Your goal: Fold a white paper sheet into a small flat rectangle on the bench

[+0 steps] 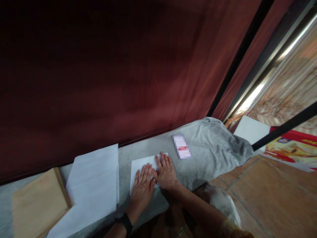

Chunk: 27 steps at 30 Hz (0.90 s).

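My left hand [141, 185] and my right hand [165, 171] lie side by side, palms down and fingers stretched flat, on a small white sheet of paper [137, 164]. The sheet rests on a grey cloth [210, 145] that covers a low surface. A dark band sits on my left wrist. Both hands press on the paper and hold nothing.
A stack of larger white paper [94, 181] lies left of the hands, beside a light wooden board [37, 201]. A small blurred card [181, 146] lies on the cloth to the right. A dark red curtain [111, 72] hangs behind. Tiled floor [272, 195] and a white box [251, 129] are at right.
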Each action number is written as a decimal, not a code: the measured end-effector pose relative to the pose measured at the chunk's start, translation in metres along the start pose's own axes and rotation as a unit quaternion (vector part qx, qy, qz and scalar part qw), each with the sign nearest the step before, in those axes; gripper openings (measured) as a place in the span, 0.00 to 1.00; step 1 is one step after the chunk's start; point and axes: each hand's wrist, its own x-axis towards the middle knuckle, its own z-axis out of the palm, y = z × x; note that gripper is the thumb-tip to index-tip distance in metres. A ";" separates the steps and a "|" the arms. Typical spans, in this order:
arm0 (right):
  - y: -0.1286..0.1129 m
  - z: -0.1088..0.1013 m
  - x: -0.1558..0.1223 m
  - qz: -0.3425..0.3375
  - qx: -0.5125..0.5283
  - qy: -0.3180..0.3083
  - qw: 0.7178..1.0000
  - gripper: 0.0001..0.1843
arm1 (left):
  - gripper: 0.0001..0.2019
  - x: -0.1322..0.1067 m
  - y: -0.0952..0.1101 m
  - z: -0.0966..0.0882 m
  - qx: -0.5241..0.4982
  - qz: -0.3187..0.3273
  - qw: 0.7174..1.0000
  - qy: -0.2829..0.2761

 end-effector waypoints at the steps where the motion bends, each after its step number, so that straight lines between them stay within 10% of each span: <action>1: 0.000 0.000 0.000 -0.002 0.001 -0.001 1.000 0.37 | 0.27 -0.001 0.002 0.001 0.003 0.008 1.000 0.006; 27: -0.003 -0.010 0.003 -0.068 -0.001 -0.054 0.996 0.29 | 0.32 -0.024 0.011 -0.038 -0.043 0.045 0.993 -0.097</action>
